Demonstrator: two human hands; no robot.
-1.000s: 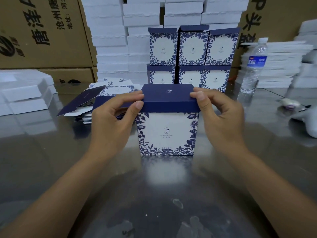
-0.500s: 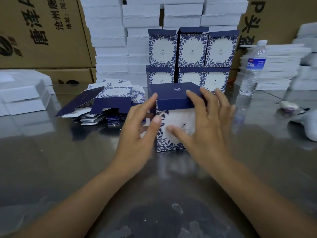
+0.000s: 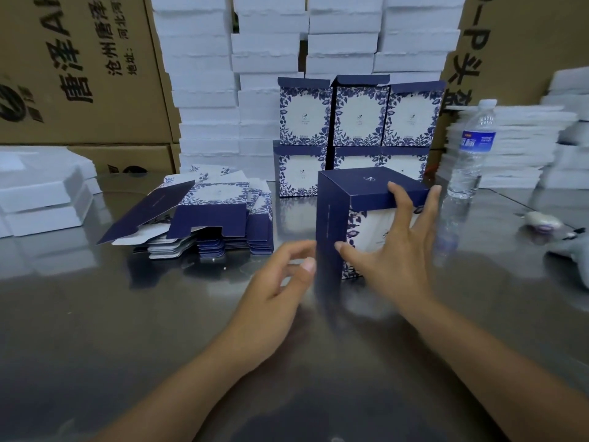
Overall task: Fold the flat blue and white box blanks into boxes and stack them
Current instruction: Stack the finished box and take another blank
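Blue-lidded folded box (image 3: pixel 366 188) upright on metal table (image 3: pixel 95 314); right hand (image 3: pixel 393 256) spread against its front, fingers straight; left hand (image 3: pixel 271 298) just beside, loosely curled, holding nothing.

1. A shiny grey metal table (image 3: pixel 95 314) fills the foreground and dimly mirrors what stands on it.
2. Along its far edge rises a wall of white cartons (image 3: pixel 204 90), stacked in columns.
3. Behind them, to the left and right, stand big brown cardboard boxes (image 3: pixel 79 74) printed with black Chinese characters.
4. A low white stack (image 3: pixel 38 193) sits at the table's left edge, and layered white piles (image 3: pixel 516 145) sit at its far right corner.
5. A clear water bottle (image 3: pixel 471 154) stands upright just before those piles.
6. The light is cool and subdued.
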